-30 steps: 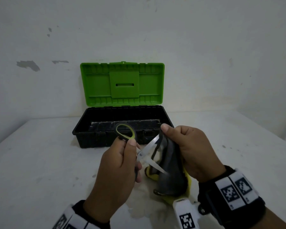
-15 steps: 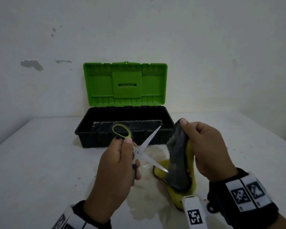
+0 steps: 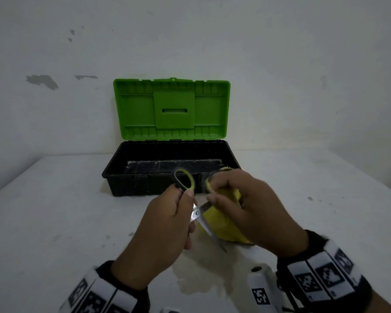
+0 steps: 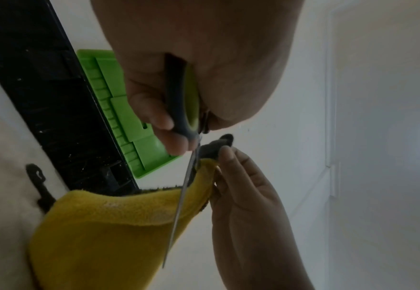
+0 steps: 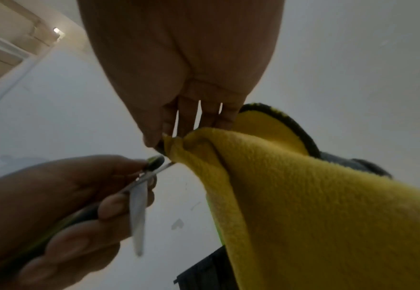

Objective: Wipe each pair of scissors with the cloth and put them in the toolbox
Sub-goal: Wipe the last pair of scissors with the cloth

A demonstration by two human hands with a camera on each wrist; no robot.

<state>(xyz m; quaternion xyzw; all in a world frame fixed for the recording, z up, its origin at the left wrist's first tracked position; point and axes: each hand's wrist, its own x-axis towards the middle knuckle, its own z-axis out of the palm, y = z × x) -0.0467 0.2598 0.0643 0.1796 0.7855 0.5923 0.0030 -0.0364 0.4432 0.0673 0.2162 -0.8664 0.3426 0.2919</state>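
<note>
My left hand (image 3: 167,224) grips the grey-and-green handles of a pair of scissors (image 3: 198,214), blades spread apart; one handle loop (image 3: 183,179) sticks up above my fingers. My right hand (image 3: 242,206) pinches a yellow cloth with a grey back (image 3: 221,222) around the upper blade close to the pivot. The lower blade (image 4: 176,213) runs bare across the cloth (image 4: 104,231). In the right wrist view the cloth (image 5: 315,206) hangs from my fingertips beside the scissors (image 5: 139,198). The toolbox (image 3: 113,175) stands behind with its green lid (image 3: 172,109) up.
The toolbox sits against the white wall (image 3: 280,64) on a white table (image 3: 54,222). A damp stain (image 3: 201,283) marks the table under my hands. A dark hook-shaped mark or object (image 4: 38,182) lies on the table beside the toolbox.
My right hand brought the cloth from beside the blades up onto the upper blade near the pivot, now showing its yellow side. My left hand kept its grip on the handles.
</note>
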